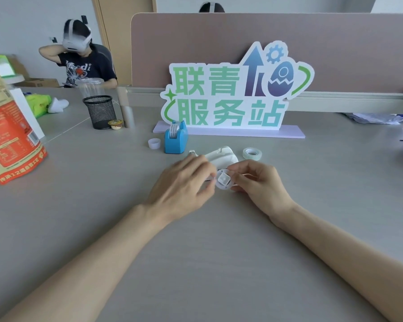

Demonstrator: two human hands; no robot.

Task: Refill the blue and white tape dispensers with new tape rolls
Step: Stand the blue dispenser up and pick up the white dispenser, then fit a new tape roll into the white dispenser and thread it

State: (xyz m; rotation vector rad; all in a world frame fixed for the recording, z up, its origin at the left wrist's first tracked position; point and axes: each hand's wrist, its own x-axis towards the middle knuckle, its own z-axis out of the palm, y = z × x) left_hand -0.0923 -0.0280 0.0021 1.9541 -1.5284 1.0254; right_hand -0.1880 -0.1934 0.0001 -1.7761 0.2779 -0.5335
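A blue tape dispenser (175, 140) stands upright on the grey desk with a printed tape roll in it. Just behind my hands lies the white tape dispenser (223, 156). Between my hands is a small white spool (223, 180) with a square hub. My right hand (258, 182) pinches it from the right, and my left hand (184, 182) pinches its left edge with curled fingers. A new clear tape roll (252, 153) lies flat to the right of the white dispenser. An empty white core (154, 143) sits left of the blue dispenser.
A large green and white sign (230, 94) stands behind the dispensers against a desk partition (196, 43). At the back left are a black mesh pen cup (100, 111), a small lidded cup (115, 124) and an orange food bag (7, 131). A person with a headset sits beyond.
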